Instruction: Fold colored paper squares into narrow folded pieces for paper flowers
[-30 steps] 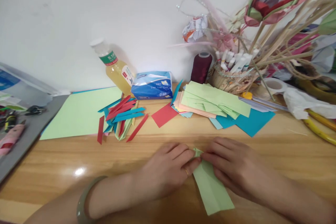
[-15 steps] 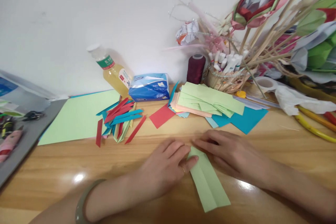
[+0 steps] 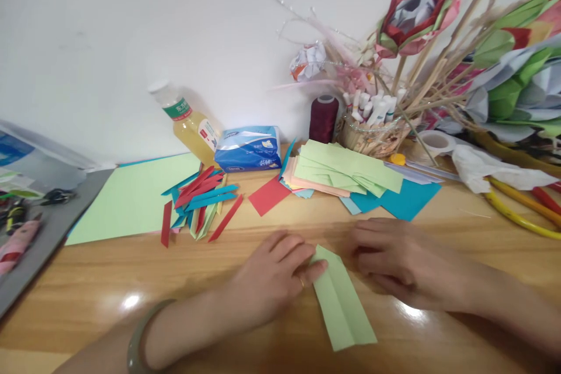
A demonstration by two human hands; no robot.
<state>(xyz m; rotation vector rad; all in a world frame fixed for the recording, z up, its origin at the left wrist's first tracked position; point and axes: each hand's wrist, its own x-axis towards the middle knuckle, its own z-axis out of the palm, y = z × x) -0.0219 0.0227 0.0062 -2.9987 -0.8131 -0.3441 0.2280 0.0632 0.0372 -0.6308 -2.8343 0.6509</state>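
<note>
A light green paper strip (image 3: pixel 344 304) lies slanted on the table, creased lengthwise, with its far right corner folded in. My left hand (image 3: pixel 276 280) grips the strip's far left corner between thumb and fingers. Just right of the strip, apart from it, my right hand (image 3: pixel 390 260) has its fingers curled in, with nothing visible in them. Beyond the hands lies a fanned stack of green paper slips (image 3: pixel 346 166) on top of other coloured slips. A heap of folded red, blue and green paper strips (image 3: pixel 201 196) sits to the left.
A yellow drink bottle (image 3: pixel 188 128) and a blue tissue pack (image 3: pixel 248 149) stand by the wall. Behind the slips are a dark red thread spool (image 3: pixel 323 120) and a basket of markers (image 3: pixel 372 134) with paper flowers. Large green sheets (image 3: pixel 131 196) lie left; a tape roll (image 3: pixel 437 143) is right.
My right hand has drawn back to the right, off the strip's far end, and its fingers have curled in. My left hand still holds the strip's corner. The view has shifted slightly.
</note>
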